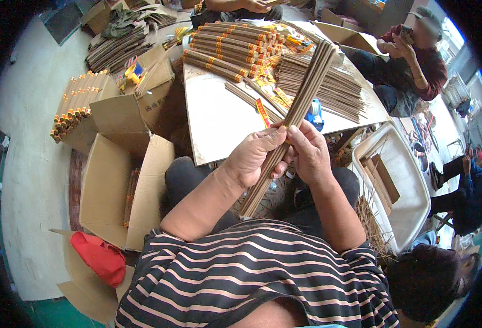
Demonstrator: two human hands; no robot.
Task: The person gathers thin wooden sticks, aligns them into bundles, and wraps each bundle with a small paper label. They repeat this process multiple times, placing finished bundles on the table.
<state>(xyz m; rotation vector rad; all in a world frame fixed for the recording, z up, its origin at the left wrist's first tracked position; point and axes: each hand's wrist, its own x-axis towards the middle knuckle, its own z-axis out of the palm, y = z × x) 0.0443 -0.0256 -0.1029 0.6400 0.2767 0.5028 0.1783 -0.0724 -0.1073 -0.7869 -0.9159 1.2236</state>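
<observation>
Both my hands are closed around a bundle of brown incense sticks (pixel 313 76), which slants from near my lap up over the table's front edge. My left hand (pixel 253 157) wraps it from the left. Thumb and fingers of my right hand (pixel 310 153) pinch it at the middle, where a bit of yellow shows between them. Just beyond my hands, a red and yellow paper strip (pixel 262 113) lies on the white table (pixel 211 123). A blue tape dispenser (pixel 316 116) stands close behind my right hand. Loose incense sticks (pixel 328 92) are spread out farther right.
Banded incense bundles (pixel 224 46) are stacked at the table's far side. Left of me stand an open cardboard box (pixel 101 191) and more bundles (pixel 79 101). A red cloth (pixel 97 258) lies lower left. A white tub (pixel 416 202) is at my right. Co-workers (pixel 424 71) sit around.
</observation>
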